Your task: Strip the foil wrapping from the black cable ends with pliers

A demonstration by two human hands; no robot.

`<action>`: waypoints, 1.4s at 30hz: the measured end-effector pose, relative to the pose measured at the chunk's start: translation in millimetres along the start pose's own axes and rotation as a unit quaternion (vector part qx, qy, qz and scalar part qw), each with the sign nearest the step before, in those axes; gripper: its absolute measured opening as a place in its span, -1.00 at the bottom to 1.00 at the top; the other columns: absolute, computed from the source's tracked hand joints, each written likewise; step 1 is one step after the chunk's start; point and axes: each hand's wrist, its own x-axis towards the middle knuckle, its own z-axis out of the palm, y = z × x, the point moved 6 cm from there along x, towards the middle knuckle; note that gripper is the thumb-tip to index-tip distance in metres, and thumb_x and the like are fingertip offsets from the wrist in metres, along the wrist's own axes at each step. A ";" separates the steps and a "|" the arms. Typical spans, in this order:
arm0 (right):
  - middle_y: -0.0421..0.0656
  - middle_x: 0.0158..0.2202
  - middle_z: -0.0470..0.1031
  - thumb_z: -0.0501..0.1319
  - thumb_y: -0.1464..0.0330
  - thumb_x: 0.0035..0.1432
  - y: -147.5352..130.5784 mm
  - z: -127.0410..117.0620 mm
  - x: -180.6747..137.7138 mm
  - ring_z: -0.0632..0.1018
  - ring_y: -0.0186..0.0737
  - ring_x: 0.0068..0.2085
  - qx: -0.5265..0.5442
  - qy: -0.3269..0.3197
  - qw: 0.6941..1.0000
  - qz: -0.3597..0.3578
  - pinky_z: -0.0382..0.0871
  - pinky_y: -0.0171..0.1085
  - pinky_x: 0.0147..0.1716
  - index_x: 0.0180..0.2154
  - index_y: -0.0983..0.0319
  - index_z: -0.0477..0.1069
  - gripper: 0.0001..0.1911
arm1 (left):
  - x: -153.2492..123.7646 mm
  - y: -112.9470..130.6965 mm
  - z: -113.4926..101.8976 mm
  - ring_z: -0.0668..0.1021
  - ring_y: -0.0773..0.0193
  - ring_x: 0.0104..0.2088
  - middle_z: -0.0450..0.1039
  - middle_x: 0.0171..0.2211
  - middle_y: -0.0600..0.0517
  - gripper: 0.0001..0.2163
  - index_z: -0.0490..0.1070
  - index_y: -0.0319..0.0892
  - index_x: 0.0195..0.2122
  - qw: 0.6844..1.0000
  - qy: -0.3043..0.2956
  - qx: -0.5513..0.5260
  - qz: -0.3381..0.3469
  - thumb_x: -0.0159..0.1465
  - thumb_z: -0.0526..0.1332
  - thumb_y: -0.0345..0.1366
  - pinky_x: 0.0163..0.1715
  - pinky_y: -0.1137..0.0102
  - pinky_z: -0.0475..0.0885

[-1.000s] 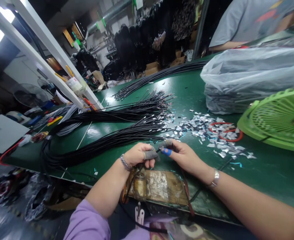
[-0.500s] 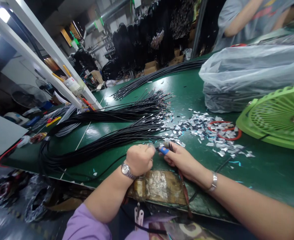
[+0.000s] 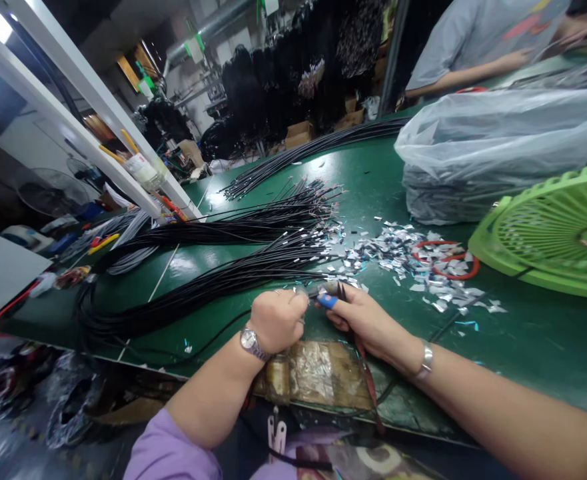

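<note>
My left hand (image 3: 279, 321), with a watch on the wrist, is closed round a thin black cable (image 3: 230, 325) that trails off to the left. Its fingertips meet those of my right hand (image 3: 360, 313) at the cable's end, where details are too small to make out. Blue tape (image 3: 328, 301) wraps my right thumb. From the closed right hand stick up the dark tips of a small pointed tool (image 3: 342, 291), its kind unclear. Below both hands lies a tape-covered board (image 3: 318, 373) at the table edge. A reddish strap (image 3: 370, 387) hangs beside it.
Bundles of black cables (image 3: 213, 283) lie on the green table (image 3: 373, 177). White and silver scraps (image 3: 398, 250) surround a red ring (image 3: 473, 268). A green fan (image 3: 503, 250) and a plastic-wrapped stack (image 3: 473, 160) stand right. A co-worker's arm (image 3: 473, 77) is behind.
My hands stay nearly in place, fingertips still together at the cable end. The co-worker across the table has lowered an arm and leaned forward. The view has shifted very slightly.
</note>
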 end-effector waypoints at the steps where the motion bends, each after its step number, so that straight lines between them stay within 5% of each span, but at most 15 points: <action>1: -0.38 -0.73 0.16 0.35 0.09 -0.18 -0.3 0.0 -0.2 0.11 -0.48 -0.66 -0.002 -0.001 1.000 -0.003 -0.11 -0.38 -0.68 -0.49 0.24 0.35 -0.63 | 0.2 0.5 -0.9 0.43 0.26 -0.57 0.37 -0.62 0.04 -0.80 0.41 -0.14 -0.45 1.000 0.006 0.001 0.002 -0.09 0.08 -0.47 -0.60 0.37 0.19; 16: -0.36 -0.77 0.16 0.32 0.14 -0.17 -2.9 1.0 -1.4 0.11 -0.48 -0.68 0.005 -0.041 0.999 0.021 -0.12 -0.37 -0.66 -0.54 0.25 0.35 -0.69 | -0.2 -3.1 -3.8 0.42 0.29 -0.58 0.37 -0.64 0.06 -0.84 0.38 -0.15 -0.50 0.999 0.029 -0.016 -0.015 -0.08 0.07 -0.48 -0.59 0.39 0.19; 22: -0.29 -0.71 0.34 0.31 0.18 -0.20 -7.0 -8.9 1.5 0.16 -0.51 -0.70 -0.060 -0.036 0.996 0.056 -0.08 -0.41 -0.71 -0.58 0.24 0.32 -0.71 | -0.7 4.7 -5.5 0.40 0.28 -0.57 0.35 -0.62 0.05 -0.85 0.38 -0.15 -0.49 0.998 0.005 -0.023 0.061 -0.07 0.08 -0.46 -0.60 0.35 0.14; 26: -0.26 -0.73 0.35 0.29 0.22 -0.21 -1.6 -7.8 1.0 0.17 -0.53 -0.72 -0.071 -0.139 0.982 0.107 -0.09 -0.43 -0.73 -0.66 0.25 0.27 -0.72 | -2.6 11.7 -9.8 0.38 0.30 -0.58 0.35 -0.61 0.07 -0.78 0.42 -0.17 -0.38 0.990 0.015 -0.053 0.130 -0.03 0.05 -0.46 -0.59 0.36 0.13; 30: -0.33 -0.77 0.24 0.31 0.12 -0.19 2.1 -0.3 -2.6 0.11 -0.53 -0.74 -0.005 -0.217 0.969 0.122 -0.08 -0.43 -0.74 -0.65 0.24 0.24 -0.63 | -4.7 8.0 -12.4 0.38 0.31 -0.57 0.39 -0.58 0.06 -0.76 0.43 -0.17 -0.35 0.989 0.044 -0.078 0.121 0.00 0.02 -0.45 -0.58 0.36 0.15; 35: -0.28 -0.68 0.29 0.17 -0.06 -0.02 -13.8 -7.7 2.9 0.17 -0.45 -0.69 -0.092 -0.116 0.989 -0.013 0.01 -0.39 -0.72 -0.56 0.22 0.29 -0.53 | -4.7 1.3 -13.4 0.38 0.32 -0.57 0.41 -0.58 0.05 -0.85 0.39 -0.17 -0.48 0.993 0.067 -0.070 0.074 0.03 0.04 -0.45 -0.58 0.37 0.14; 39: -0.19 -0.46 0.45 0.26 0.00 -0.04 -36.2 -12.2 -1.2 0.38 -0.30 -0.49 -0.223 -0.049 0.952 -0.204 0.28 -0.31 -0.51 -0.33 0.20 0.43 -0.60 | -3.5 -0.9 -13.7 0.36 0.32 -0.60 0.35 -0.63 0.07 -0.87 0.35 -0.16 -0.55 0.995 0.065 -0.062 0.053 0.03 0.05 -0.46 -0.59 0.36 0.13; 42: -0.18 -0.47 0.47 0.22 0.05 0.03 -38.1 -11.5 -4.7 0.42 -0.25 -0.44 -0.276 -0.042 0.930 -0.240 0.32 -0.27 -0.43 -0.38 0.20 0.46 -0.66 | -4.4 -2.4 -12.5 0.35 0.32 -0.61 0.33 -0.64 0.06 -0.86 0.35 -0.17 -0.57 0.995 0.066 -0.063 0.041 0.05 0.05 -0.46 -0.60 0.37 0.13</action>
